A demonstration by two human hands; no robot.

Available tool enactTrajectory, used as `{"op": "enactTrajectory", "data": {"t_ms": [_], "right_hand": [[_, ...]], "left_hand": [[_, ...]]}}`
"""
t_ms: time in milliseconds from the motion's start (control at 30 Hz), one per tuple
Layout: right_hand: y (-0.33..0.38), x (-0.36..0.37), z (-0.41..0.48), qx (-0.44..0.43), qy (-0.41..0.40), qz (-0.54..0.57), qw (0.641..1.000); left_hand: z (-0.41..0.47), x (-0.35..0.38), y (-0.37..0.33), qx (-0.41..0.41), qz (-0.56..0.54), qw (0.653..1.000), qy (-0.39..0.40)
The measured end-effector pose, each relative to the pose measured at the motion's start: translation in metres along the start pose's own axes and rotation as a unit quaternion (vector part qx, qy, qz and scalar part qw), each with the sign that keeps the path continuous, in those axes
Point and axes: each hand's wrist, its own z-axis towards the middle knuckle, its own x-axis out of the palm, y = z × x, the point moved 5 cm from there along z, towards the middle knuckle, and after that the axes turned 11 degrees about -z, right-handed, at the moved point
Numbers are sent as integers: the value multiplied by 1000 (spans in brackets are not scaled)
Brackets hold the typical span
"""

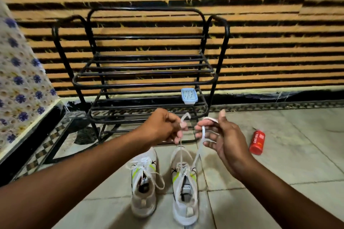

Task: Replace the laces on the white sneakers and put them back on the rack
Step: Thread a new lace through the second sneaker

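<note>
Two white sneakers stand side by side on the tiled floor, just in front of the black metal rack point(141, 72), with their toes towards it. The left sneaker point(143, 182) has its lace already tied in a loose bow. The right sneaker point(184, 191) is the one in work: its lace point(200, 147) rises from the top eyelets in two strands to the hands, which are held above the toes, between the sneakers and the rack.

The left hand point(163, 126) is closed and pinches one strand, whose free end curls up over the fingers. The right hand point(221, 135) is half open; the other strand is wound around its fingers, which seem to be pressed on it. I think the strands are held high and apart to keep them tight and even, so that the bow can be made.

The rack's shelves are almost free; only a small blue-rimmed box point(189, 96) sits on a lower shelf at the right side. A red can point(257, 142) lies on the floor to the right of the rack.
</note>
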Motion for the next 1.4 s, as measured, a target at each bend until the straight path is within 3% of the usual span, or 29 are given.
{"op": "enactTrajectory", "data": {"t_ms": [100,267,400,633,833,1400], "right_hand": [[15,2,3,-32,7,-29,999],[37,4,9,-121,-30,-138,983],[49,6,11,-146,-60,-127,979],[52,13,13,-147,-117,-117,975],[47,16,17,-142,-153,-130,969],[56,28,5,-202,-151,-174,952]], "left_hand": [[1,0,-12,21,47,999,-5],[2,-3,-28,34,-15,998,-58],[2,-6,-36,69,-65,992,-79],[-7,-4,-39,108,-108,979,-136],[-5,-3,-37,103,-115,981,-119],[-6,3,-33,88,-227,960,-136]]}}
